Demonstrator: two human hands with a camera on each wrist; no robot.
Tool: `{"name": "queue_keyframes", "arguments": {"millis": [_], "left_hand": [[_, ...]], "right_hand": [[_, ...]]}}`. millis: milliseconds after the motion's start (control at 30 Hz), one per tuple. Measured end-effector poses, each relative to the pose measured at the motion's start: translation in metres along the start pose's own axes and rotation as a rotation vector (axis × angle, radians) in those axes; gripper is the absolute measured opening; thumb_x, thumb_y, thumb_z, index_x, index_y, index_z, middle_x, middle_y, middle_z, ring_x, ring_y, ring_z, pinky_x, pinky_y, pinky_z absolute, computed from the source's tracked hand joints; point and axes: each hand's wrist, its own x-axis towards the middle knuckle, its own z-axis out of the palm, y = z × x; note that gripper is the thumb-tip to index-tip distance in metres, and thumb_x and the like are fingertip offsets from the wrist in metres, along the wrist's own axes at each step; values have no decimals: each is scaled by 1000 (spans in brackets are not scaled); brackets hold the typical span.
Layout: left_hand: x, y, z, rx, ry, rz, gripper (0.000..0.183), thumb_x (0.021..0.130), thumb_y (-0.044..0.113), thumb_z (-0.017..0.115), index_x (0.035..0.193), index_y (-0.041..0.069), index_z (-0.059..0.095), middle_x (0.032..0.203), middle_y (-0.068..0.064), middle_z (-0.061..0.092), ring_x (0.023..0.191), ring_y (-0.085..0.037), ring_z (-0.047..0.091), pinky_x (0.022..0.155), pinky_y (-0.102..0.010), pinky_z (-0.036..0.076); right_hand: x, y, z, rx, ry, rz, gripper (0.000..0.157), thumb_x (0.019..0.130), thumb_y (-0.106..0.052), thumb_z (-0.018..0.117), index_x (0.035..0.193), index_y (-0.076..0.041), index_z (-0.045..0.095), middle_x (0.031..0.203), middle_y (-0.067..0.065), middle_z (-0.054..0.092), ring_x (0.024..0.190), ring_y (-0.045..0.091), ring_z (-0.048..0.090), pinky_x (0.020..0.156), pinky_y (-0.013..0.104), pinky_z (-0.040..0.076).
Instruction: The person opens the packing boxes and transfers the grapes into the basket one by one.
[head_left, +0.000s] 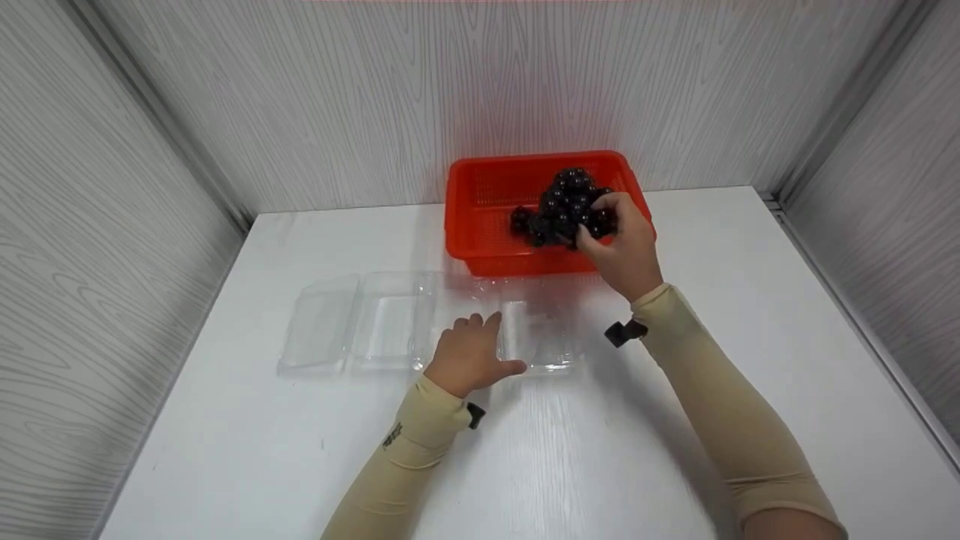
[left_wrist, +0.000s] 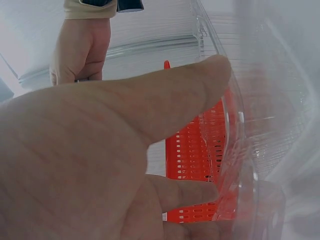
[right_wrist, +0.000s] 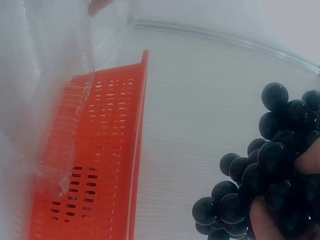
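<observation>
My right hand [head_left: 626,244] pinches a bunch of dark grapes [head_left: 574,199] between thumb and fingers, at the right side of the red plastic basket [head_left: 480,262]. In the right wrist view the grapes [right_wrist: 272,160] hang in a cluster around the fingertips. My left hand [head_left: 469,356] is spread over the middle of the clear plastic clamshell boxes, its thumb out to the right. In the left wrist view, thumb and fingers reach to the rim of a clear box [left_wrist: 230,130]; firm contact is hard to tell. Whether more grapes lie in the basket under the bunch is hidden.
An unfolded clear box [head_left: 390,322] lies left of the left hand, and another clear box [head_left: 544,330] lies to its right, just in front of the basket. They rest on a white table [head_left: 570,465], with grey wood-grain panels [head_left: 345,105] behind and at both sides.
</observation>
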Motion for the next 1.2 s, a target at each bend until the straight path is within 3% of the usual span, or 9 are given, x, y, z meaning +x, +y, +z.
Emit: {"name": "queue_keyframes", "arguments": {"millis": [300, 567, 800, 933, 1200], "left_hand": [[2, 2, -1, 5, -17, -12, 88, 85, 58, 77, 150, 5, 51, 131, -21, 62, 117, -40, 59, 100, -54, 50], [3, 4, 1, 15, -4, 8, 89, 85, 60, 76, 150, 5, 51, 130, -21, 63, 115, -40, 59, 98, -54, 51], [4, 5, 1, 17, 8, 14, 90, 85, 60, 76, 150, 4, 50, 129, -21, 63, 114, -40, 60, 96, -54, 51], [3, 6, 1, 17, 3, 11, 89, 86, 58, 76, 151, 4, 50, 129, -21, 63, 114, -40, 60, 97, -54, 51], [2, 6, -1, 13, -4, 9, 88, 86, 59, 76, 149, 3, 50, 127, -20, 63, 113, -39, 60, 96, -53, 52]], "right_hand": [[18, 7, 5, 44, -92, 155, 29, 93, -13, 70, 118, -4, 57, 116, 10, 64, 102, 19, 58, 93, 34, 52], [30, 12, 11, 77, -133, 253, 30, 96, -19, 70, 119, -6, 57, 115, 10, 62, 103, 20, 56, 93, 34, 50], [38, 18, 17, 103, -195, 353, 31, 96, -26, 72, 119, -9, 58, 113, 8, 61, 99, 21, 56, 81, 29, 54], [40, 21, 21, 131, -219, 417, 32, 96, -29, 73, 120, -12, 58, 114, 7, 61, 98, 21, 57, 84, 36, 58], [45, 22, 25, 160, -256, 444, 37, 96, -32, 74, 124, -13, 58, 117, 6, 61, 103, 21, 55, 87, 32, 54]]}}
